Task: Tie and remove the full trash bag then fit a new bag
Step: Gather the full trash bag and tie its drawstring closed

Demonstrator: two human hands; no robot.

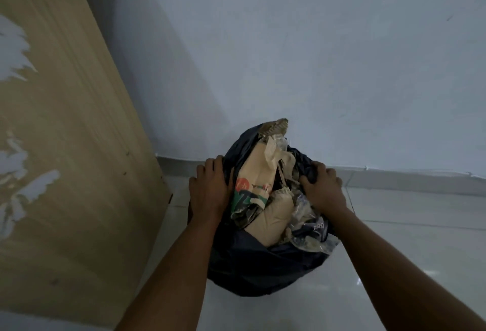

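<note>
At bag (249, 265) L rim, left hand (207, 191) lies flat-ish, grip unclear; at R rim, right hand (320, 186) clutches bunched plastic.

Black trash bag (252, 265), open-topped, stuffed with paper waste, on floor by wall

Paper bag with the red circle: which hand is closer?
Left. The left hand is right beside the paper bag, on the trash bag; the right hand grips plastic on the far side.
</note>
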